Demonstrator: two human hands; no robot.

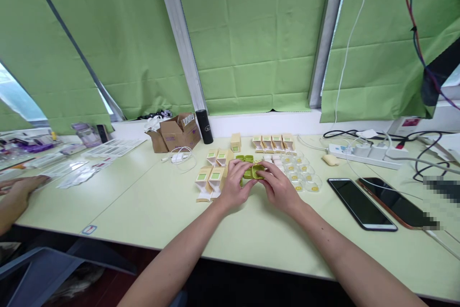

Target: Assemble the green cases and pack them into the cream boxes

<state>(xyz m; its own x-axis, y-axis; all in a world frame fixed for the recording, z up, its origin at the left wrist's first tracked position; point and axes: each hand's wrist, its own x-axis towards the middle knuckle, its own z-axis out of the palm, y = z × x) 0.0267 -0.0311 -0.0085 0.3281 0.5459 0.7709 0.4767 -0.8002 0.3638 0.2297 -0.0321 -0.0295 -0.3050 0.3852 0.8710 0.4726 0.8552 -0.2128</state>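
Just above the table, both my hands grip a small olive-green case (257, 171) that looks opened out into two square halves. My left hand (235, 183) has its fingers closed on the left half. On the right half, the fingers of my right hand (278, 186) pinch the edge. More green pieces (245, 158) lie just behind, partly hidden by my hands. Right of my hands stand several clear plastic domes (296, 177) with yellow centres, beside small whitish pieces (276, 158). Several opened cardboard boxes (216, 176) with green labels stand left of my left hand.
More small cartons (273, 143) line the back near a single carton (235, 142). A brown cardboard box (178, 133) and black bottle (204, 126) stand back left. Phones (361, 204) and a power strip (366, 153) lie right. Another person's hand (27, 186) rests far left.
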